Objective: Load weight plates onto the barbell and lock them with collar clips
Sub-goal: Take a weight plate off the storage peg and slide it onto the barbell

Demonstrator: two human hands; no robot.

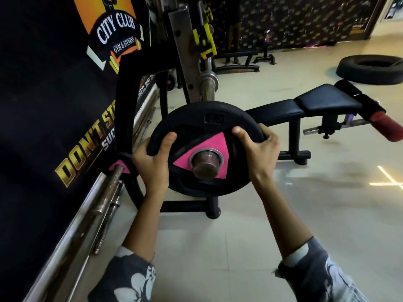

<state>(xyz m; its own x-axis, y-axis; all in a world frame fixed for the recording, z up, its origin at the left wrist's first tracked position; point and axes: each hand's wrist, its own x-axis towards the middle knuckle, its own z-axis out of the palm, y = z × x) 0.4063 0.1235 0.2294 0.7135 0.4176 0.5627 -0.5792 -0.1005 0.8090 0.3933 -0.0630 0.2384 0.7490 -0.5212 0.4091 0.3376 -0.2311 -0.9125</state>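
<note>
A black weight plate [196, 123] with a pink triangular centre sits on the end of the barbell sleeve [206, 164], whose tip pokes through the plate's hole toward me. My left hand [152, 162] grips the plate's left rim and my right hand [257, 149] grips its right rim. Beyond the plate the barbell [208, 83] runs up to the rack's yellow hook [206, 38]. No collar clip is visible.
A black bench [316, 103] with a red roller pad stands to the right. A tyre [370, 68] lies on the floor behind it. A steel rail [72, 232] runs along the banner wall at left, near a small pink-centred plate [120, 166] on the rack's peg.
</note>
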